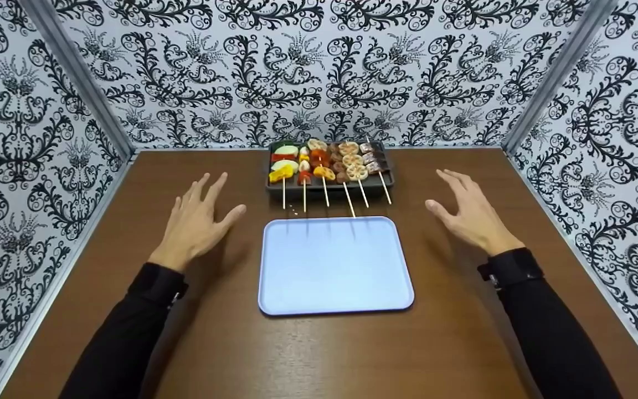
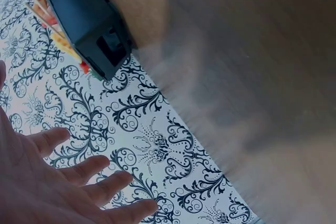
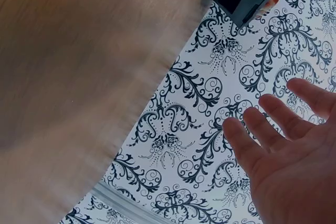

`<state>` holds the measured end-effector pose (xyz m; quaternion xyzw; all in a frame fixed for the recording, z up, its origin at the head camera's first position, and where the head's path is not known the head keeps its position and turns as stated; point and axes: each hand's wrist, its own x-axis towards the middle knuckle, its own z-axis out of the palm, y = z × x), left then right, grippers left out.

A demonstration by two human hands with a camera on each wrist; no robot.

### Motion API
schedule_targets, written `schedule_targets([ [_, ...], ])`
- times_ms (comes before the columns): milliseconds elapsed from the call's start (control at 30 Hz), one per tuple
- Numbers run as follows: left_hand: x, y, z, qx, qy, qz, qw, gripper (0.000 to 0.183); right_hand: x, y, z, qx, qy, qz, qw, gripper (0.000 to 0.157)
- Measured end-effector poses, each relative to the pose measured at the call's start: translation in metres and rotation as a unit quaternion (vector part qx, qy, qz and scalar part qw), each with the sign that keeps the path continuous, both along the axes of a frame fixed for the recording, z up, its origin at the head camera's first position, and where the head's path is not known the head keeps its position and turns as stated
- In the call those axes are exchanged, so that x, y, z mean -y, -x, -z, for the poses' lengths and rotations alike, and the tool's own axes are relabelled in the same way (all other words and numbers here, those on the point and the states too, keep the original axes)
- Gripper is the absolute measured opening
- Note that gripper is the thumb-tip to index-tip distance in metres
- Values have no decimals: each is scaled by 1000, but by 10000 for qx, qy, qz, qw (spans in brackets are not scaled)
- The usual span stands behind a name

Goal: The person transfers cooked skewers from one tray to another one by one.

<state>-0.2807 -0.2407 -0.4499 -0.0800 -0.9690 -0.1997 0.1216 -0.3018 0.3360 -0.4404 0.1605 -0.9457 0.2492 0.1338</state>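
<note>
My left hand (image 1: 194, 221) hovers over the table left of a pale blue tray (image 1: 335, 266), fingers spread and holding nothing. On the other side, my right hand (image 1: 471, 213) is held out in the same way, its palm facing inward in the right wrist view. Beyond the tray stands a dark grill box (image 1: 330, 191) bearing several skewers of food. Vegetable skewers (image 1: 283, 172) lie at its left, sliced round pieces (image 1: 355, 160) and dark chunks (image 1: 373, 158) at its right. The sticks point toward me, and one stick's end reaches the tray's far rim.
The brown wooden table (image 1: 297, 354) runs back to a wall (image 1: 308, 66) with black scroll patterns. Similar patterned panels stand left and right, joined by grey corner posts (image 1: 560, 72). Small white crumbs (image 1: 294, 210) lie in front of the grill box.
</note>
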Motion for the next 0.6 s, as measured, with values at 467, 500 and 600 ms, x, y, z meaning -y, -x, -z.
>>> schedule_targets([
  [467,-13,6,-9,52,-325,-4,9995,82,8,5,0,-165,294,48,9994,75],
  [500,-14,6,-10,73,-341,-10,9994,82,10,6,0,-150,308,51,9994,75],
  [600,-18,6,-12,72,-389,-17,9992,81,12,7,-1,-126,325,47,9994,73],
])
